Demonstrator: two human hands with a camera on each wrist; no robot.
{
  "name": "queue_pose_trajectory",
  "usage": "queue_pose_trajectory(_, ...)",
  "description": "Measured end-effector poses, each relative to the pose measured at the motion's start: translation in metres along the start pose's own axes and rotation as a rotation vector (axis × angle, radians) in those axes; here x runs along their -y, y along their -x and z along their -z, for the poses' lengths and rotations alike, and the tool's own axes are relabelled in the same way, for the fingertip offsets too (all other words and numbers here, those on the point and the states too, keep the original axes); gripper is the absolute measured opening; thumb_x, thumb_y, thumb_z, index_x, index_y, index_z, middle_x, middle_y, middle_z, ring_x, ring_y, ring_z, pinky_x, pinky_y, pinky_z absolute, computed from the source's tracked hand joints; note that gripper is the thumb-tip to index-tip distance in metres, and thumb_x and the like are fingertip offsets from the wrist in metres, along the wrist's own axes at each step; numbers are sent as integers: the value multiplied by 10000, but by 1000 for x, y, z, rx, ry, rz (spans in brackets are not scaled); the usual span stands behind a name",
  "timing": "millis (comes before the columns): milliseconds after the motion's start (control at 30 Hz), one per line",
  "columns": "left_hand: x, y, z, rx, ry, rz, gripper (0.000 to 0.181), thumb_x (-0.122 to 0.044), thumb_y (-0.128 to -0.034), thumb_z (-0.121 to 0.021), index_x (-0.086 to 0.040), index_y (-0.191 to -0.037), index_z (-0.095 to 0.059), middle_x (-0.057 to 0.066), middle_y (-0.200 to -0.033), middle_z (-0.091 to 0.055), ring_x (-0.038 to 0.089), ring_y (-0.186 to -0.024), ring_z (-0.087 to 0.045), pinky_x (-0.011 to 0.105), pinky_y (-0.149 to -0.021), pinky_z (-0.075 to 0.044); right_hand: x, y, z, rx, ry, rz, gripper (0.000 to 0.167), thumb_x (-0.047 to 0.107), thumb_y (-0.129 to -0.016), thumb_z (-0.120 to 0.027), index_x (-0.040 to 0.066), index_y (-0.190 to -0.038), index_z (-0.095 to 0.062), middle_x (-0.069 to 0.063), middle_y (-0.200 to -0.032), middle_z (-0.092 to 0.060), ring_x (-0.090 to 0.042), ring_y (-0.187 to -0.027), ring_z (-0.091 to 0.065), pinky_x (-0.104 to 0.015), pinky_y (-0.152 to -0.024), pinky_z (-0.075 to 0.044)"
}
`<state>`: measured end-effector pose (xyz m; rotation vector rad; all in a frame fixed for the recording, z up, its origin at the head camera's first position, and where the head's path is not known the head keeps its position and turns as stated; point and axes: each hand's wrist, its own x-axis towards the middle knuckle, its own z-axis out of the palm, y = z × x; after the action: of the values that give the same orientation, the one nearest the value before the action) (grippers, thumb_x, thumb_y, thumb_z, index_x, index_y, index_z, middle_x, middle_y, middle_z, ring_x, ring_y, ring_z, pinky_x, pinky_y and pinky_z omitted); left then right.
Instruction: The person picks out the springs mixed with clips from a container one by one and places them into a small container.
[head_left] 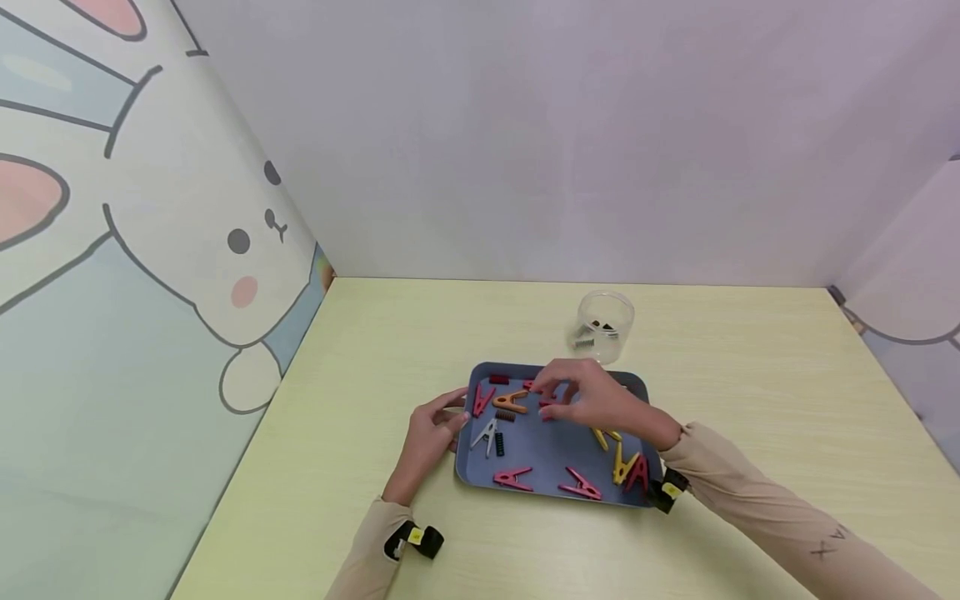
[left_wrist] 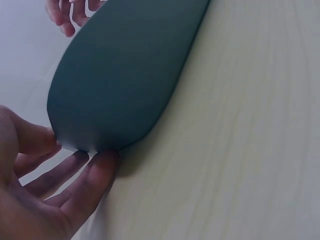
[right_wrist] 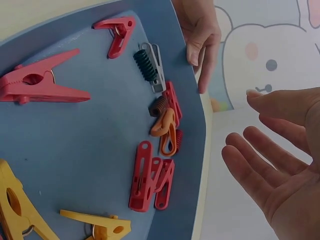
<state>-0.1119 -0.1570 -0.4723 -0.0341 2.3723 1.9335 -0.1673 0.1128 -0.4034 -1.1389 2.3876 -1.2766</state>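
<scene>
A blue-grey tray (head_left: 540,450) lies on the table. My left hand (head_left: 427,437) grips its left end, thumb at the rim and fingers against the outer side; the tray's outside (left_wrist: 125,70) fills the left wrist view. Above the tray's far middle hovers my right hand (head_left: 592,396). Its fingers are apart with nothing between them, as the right wrist view shows. Below it are red clothespins (right_wrist: 142,177). An orange clothespin (head_left: 511,401), a grey-white clothespin (head_left: 487,435), yellow clothespins (right_wrist: 17,205) and more red clothespins (right_wrist: 42,82) lie about.
Among the clothespins lie a dark green spring (right_wrist: 145,65), a brown spring (right_wrist: 158,106) and a red spring (head_left: 498,379). Behind the tray stands a clear cup (head_left: 618,312) with small dark pieces and springs seen through it. A pale wall (head_left: 570,167) rises behind the table (head_left: 390,350).
</scene>
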Motion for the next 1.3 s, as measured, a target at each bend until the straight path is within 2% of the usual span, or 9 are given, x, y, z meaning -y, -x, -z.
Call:
queue_pose_trajectory(100, 15, -6, -2, -14, 10, 4, 396, -33, -884, -634, -66, -1277, -602, 206, -1124, -614, 310, -831, -635, 432, -474, -535, -3, 0, -2, 18, 7, 4, 259, 164, -816, -751, 158, -1065, -681, 36, -960, -633, -254, -833, -614, -304, -646, -553)
queue_pose_trajectory(200, 18, -7, -2, -22, 7, 6, 390, -54, -883, -643, -115, -1267, -619, 164, -1115, -625, 254, -809, -637, 373, -455, -531, -5, 0, -4, 23, 31, 15, 274, 144, -801, -765, 180, -1059, -682, 47, -977, -633, -246, -840, -615, -305, -628, -552)
queue_pose_trajectory(333, 18, -6, -3, -23, 4, 9, 385, -56, -881, -643, -154, -1253, -632, 129, -1096, -632, 216, -778, -629, 338, -442, -523, -6, -1, -7, 26, 43, 17, 277, 135, -786, -777, 198, -1039, -684, 58, -1002, -633, -230, -847, -614, -344, -625, -553)
queue_pose_trajectory(467, 19, -6, -2, -22, 11, 15, 393, -44, -875, -646, -165, -1249, -636, 121, -1091, -637, 215, -783, -634, 352, -435, -524, -7, -1, -11, 41, 36, 11, 267, 116, -789, -771, 189, -1032, -688, 54, -1010, -629, -239, -849, -607, -382, -636, -549)
queue_pose_trajectory(700, 19, -6, -2, -9, 27, 14, 401, -36, -880, -638, -154, -1263, -624, 134, -1110, -629, 236, -809, -644, 396, -436, -533, -7, -3, -18, 76, 45, 16, 262, 74, -775, -774, 165, -1005, -689, -20, -977, -632, -260, -796, -595, -284, -609, -527)
queue_pose_trajectory(867, 19, -6, -2, -10, 25, 20, 402, -36, -880, -637, -164, -1261, -626, 127, -1110, -629, 231, -812, -644, 400, -438, -534, -11, -4, -22, 96, 35, 20, 264, 79, -782, -770, 145, -1024, -689, -86, -992, -631, -237, -800, -600, -262, -625, -528)
queue_pose_trajectory(1300, 19, -7, -2, -26, 12, 26, 399, -41, -875, -644, -170, -1252, -633, 119, -1106, -628, 213, -809, -635, 391, -435, -530, -13, -12, -32, 153, 43, 5, 264, 91, -792, -764, 70, -1043, -688, -92, -1005, -622, -250, -853, -601, -237, -647, -534)
